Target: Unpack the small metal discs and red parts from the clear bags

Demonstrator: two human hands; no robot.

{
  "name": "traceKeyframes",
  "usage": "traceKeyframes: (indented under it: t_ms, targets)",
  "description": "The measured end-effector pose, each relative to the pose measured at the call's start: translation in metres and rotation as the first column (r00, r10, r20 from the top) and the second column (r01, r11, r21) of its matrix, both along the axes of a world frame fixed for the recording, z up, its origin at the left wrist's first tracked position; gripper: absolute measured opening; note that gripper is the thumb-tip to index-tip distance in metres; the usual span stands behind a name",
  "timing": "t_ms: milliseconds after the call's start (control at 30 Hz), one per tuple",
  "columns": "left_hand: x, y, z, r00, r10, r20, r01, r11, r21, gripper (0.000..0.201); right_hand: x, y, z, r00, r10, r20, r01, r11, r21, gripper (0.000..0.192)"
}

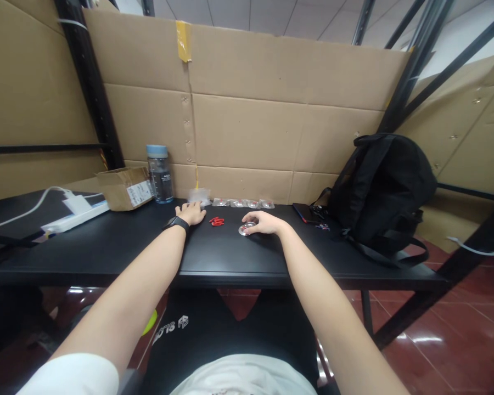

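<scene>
both arms reach forward over the black tabletop (pixel 107 247). the left hand (pixel 192 213), a dark watch (pixel 176 223) on its wrist, lies flat with fingers spread, holding nothing, its tips beside a small clear plastic bag (pixel 199 194). the right hand (pixel 264 223) rests with fingers loosely curled on a round clear packet (pixel 247 229); whether they grip it is unclear. small red pieces (pixel 217 221) lie between the hands. a row of clear packets (pixel 243 203) sits by the cardboard wall (pixel 247 131). a water bottle (pixel 159 174) stands left, a black backpack (pixel 381 189) right.

The person wears a white short-sleeved shirt (pixel 247 378), black trousers (pixel 230 329) with white lettering, and a black watch (pixel 176 223) on the left wrist.
</scene>
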State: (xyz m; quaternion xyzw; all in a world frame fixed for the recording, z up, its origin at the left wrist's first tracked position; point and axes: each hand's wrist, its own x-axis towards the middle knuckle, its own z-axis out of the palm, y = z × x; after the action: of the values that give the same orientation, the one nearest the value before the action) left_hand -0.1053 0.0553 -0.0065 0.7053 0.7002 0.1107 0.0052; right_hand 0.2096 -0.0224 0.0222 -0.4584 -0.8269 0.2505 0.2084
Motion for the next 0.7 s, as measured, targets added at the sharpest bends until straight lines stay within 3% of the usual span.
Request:
traceKeyframes:
  t_ms: [333,700]
  targets:
    - [0.015,0.012,-0.002,0.997,-0.07,-0.032,0.072,0.997,0.043,0.071,0.0,0.005,-0.003,1.0,0.003,0.001,-0.003,1.0,0.005,0.05]
    - [0.01,0.023,-0.003,0.995,-0.096,-0.036,0.098,0.993,0.064,0.06,-0.001,0.007,-0.006,1.0,0.007,-0.029,-0.007,1.0,0.007,0.049]
